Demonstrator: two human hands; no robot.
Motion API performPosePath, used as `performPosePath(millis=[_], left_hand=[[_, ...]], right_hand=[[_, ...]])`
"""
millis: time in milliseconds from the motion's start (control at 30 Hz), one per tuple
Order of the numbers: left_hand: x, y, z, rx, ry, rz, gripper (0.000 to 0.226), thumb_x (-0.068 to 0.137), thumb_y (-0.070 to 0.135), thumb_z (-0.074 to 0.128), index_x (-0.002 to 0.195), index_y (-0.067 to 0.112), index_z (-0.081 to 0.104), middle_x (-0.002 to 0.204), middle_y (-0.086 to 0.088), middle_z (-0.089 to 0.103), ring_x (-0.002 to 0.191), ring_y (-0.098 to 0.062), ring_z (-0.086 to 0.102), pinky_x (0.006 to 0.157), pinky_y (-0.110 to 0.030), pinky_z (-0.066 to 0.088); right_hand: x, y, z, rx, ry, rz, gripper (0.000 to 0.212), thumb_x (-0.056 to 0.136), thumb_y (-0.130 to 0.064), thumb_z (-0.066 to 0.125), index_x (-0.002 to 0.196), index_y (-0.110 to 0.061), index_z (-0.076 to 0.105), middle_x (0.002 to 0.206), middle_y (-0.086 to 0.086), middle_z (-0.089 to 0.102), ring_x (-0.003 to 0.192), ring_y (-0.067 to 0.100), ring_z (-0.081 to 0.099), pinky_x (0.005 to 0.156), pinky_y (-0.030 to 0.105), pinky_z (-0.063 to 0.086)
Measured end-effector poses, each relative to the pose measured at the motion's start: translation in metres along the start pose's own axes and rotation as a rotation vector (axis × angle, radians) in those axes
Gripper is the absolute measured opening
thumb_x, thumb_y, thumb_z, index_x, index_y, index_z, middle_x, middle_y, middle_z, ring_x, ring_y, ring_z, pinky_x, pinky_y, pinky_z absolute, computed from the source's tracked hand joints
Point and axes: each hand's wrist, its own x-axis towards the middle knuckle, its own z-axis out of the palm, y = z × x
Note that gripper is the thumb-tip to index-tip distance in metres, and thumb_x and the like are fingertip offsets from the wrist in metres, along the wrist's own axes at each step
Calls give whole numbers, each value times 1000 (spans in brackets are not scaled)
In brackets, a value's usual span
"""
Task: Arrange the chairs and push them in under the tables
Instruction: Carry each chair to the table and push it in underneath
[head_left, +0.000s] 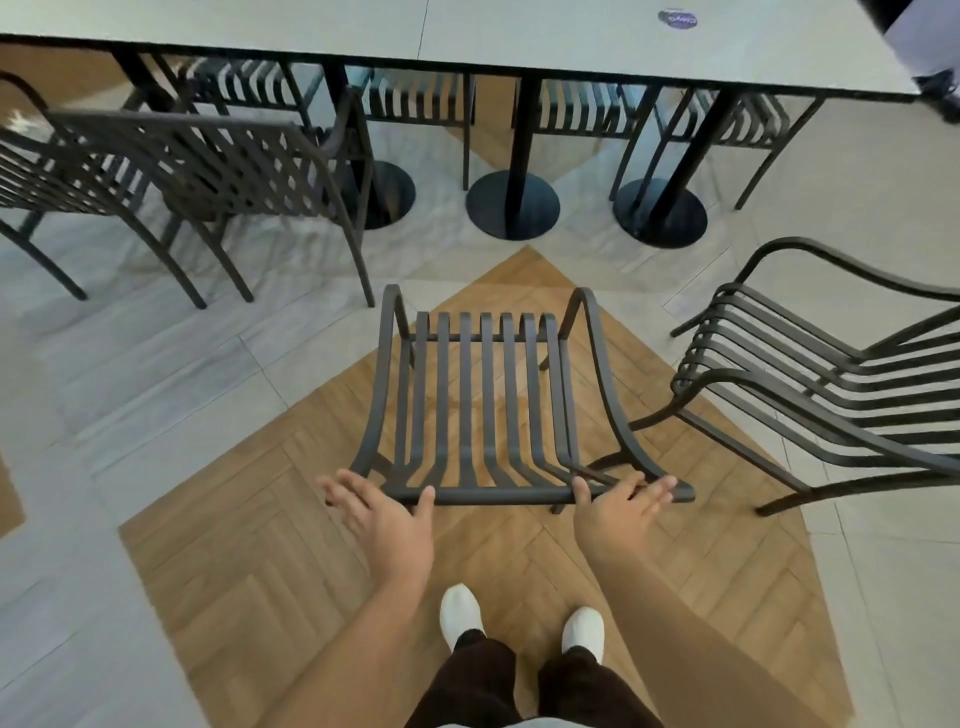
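A dark metal slatted chair (488, 395) stands right in front of me on the wood-pattern floor, its seat facing the long pale table (467, 36). My left hand (382, 512) rests at the left end of the chair's top back rail, fingers spread, thumb against the rail. My right hand (615, 501) lies on the right end of that rail, fingers extended over it and thumb hooked at the front. Neither hand is closed around the rail. The chair stands clear of the table, a short gap away.
Another slatted chair (831, 384) stands angled at the right, close to the middle chair. Two chairs (171, 171) sit at the left near the table edge. Three round black table bases (511, 205) stand ahead. More chairs are tucked on the table's far side. A person's shoe (943, 96) shows top right.
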Motion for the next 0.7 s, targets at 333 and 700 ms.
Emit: performPosePath(millis=[333,700], left_hand=[[59,7,-16,839,-411,583,40,100,42,59,137,27,59,128,2,66,122,-23,59,106,-38,45],[101,30,-16,1016,-467,629,29,104,22,48,130,26,61,116,-3,68,106,-28,67,85,-42,57]], right_hand=[[36,-11,-7,-659,-309,-674,64,89,-60,64,139,-21,53,145,5,54,142,26,41,118,42,29],[57,-45,-5,-769,-201,-677,18,100,-24,56,116,-24,64,99,-3,68,91,18,68,82,35,59]])
